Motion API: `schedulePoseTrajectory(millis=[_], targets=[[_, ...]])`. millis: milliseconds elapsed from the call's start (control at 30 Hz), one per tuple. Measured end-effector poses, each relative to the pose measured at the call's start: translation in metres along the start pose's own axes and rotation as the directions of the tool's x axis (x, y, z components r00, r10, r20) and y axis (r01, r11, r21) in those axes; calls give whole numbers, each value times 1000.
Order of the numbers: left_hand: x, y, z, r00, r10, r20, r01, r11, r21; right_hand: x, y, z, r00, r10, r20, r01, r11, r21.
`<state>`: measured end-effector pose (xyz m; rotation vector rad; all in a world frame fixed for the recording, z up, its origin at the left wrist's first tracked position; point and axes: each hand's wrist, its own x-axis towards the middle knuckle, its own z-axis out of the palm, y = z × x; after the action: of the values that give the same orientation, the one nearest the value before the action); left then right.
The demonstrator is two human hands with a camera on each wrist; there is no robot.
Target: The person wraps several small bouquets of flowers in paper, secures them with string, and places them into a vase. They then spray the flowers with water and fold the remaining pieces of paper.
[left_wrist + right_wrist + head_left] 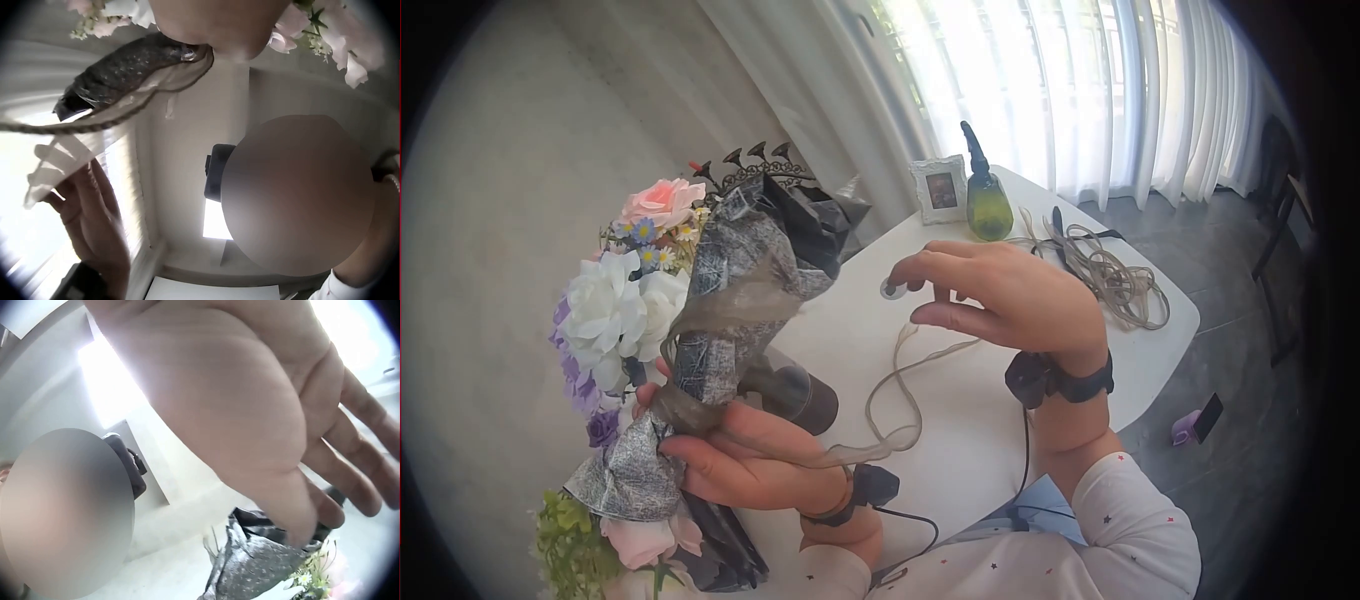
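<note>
My left hand (750,460) grips a bouquet at its gathered middle, fingers around the dark printed wrapping paper (720,260) and a sheer brown-grey ribbon (740,305). White artificial flowers (605,310) and a pink rose (662,203) fill the bouquet's upper end. From this hand the ribbon's loose length loops over the table toward the right. My right hand (1005,290) hovers over the table, palm down, fingers loosely bent. In the right wrist view its fingers (350,475) are spread apart. A small round shiny thing (892,290) shows by its index fingertip.
A white table (850,300) carries a coil of ribbon (1120,285), a green spray bottle (988,205) and a white picture frame (940,190). Behind the wrapping stands a dark ornate metal piece (760,165). A dark cylinder (805,400) lies near my left hand.
</note>
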<state>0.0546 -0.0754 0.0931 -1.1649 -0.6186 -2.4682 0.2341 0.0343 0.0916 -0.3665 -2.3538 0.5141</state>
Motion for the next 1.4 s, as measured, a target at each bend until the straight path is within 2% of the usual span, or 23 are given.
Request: schedulePoseTrajectory(millis=[67, 133, 167, 200, 267, 300, 400, 567, 700, 733, 800, 833, 900, 933, 967, 1000, 1067, 1100, 1133, 1200, 1267, 1333, 1400], targets=[[-2, 2, 5, 991, -72, -112, 73, 997, 6, 7, -3, 7, 998, -59, 17, 58, 996, 64], [-6, -5, 0, 993, -115, -15, 116, 990, 78, 12, -18, 16, 976, -147, 161, 98, 957, 275], [-6, -11, -6, 986, -161, 42, 165, 981, -106, 14, -22, 27, 976, -184, 120, 131, 925, 357], [-10, -12, -6, 987, -158, 39, 161, 982, -101, 18, -26, 38, 974, -189, 123, 134, 923, 360], [-18, -15, 0, 931, -284, 231, 304, 951, -52, 23, -32, 54, 978, -205, -27, 200, 909, 367], [-18, -18, 0, 894, -329, 303, 370, 925, -88, 25, -31, 56, 991, -133, 20, 119, 936, 331], [-19, -25, 2, 866, -366, 341, 413, 908, -74, 30, -26, 55, 993, -118, -16, 117, 951, 286], [-18, -26, -5, 901, -267, 341, 301, 953, -48, 31, -21, 54, 979, -143, -148, 184, 931, 314], [-16, -20, -10, 953, -174, 248, 239, 935, -261, 39, -2, 54, 954, -184, -238, 271, 868, 417], [-15, -18, -10, 958, -168, 232, 240, 913, -330, 39, -2, 50, 953, -184, -239, 272, 868, 416], [-14, -12, -6, 960, -198, 196, 259, 894, -367, 37, -6, 42, 993, -97, -64, 116, 796, 594], [-13, -7, -2, 966, -235, 106, 257, 893, -369, 36, -5, 43, 993, -98, -64, 116, 797, 593], [-12, -1, 1, 963, -270, 16, 257, 892, -372, 32, 1, 55, 996, 84, 13, -64, 635, 770], [-11, 2, -1, 964, -267, 2, 245, 882, -403, 30, 9, 66, 996, 85, 12, -63, 635, 770], [-11, 5, -2, 965, -263, -12, 232, 871, -433, 27, 20, 81, 953, 33, -300, 214, 628, 748], [-10, 7, -3, 965, -263, -11, 232, 871, -433, 26, 22, 85, 813, -12, -583, 470, 606, 642], [-8, 9, -4, 943, -306, 128, 324, 763, -560, 19, 31, 70, 965, 101, -242, 246, -34, 969], [-8, 11, -3, 943, -306, 127, 323, 763, -560, 28, 39, 70, 961, 49, -273, 254, 242, 937], [-8, 14, -1, 947, -305, 103, 318, 832, -455, 34, 44, 62, 961, 48, -272, 253, 242, 937], [-9, 16, 1, 950, -302, 80, 311, 887, -343, 42, 48, 46, 954, -238, -181, 296, 660, 690], [-10, 18, 1, 973, -223, 56, 230, 924, -306, 39, 23, 32, 973, -159, -166, 229, 594, 771], [-9, 22, 5, 976, -216, -18, 203, 943, -264, 33, 30, 22, 946, -305, -106, 278, 602, 749], [-7, 21, -3, 982, -161, 99, 185, 926, -329, 29, 30, 18, 951, -300, -75, 244, 579, 778]])
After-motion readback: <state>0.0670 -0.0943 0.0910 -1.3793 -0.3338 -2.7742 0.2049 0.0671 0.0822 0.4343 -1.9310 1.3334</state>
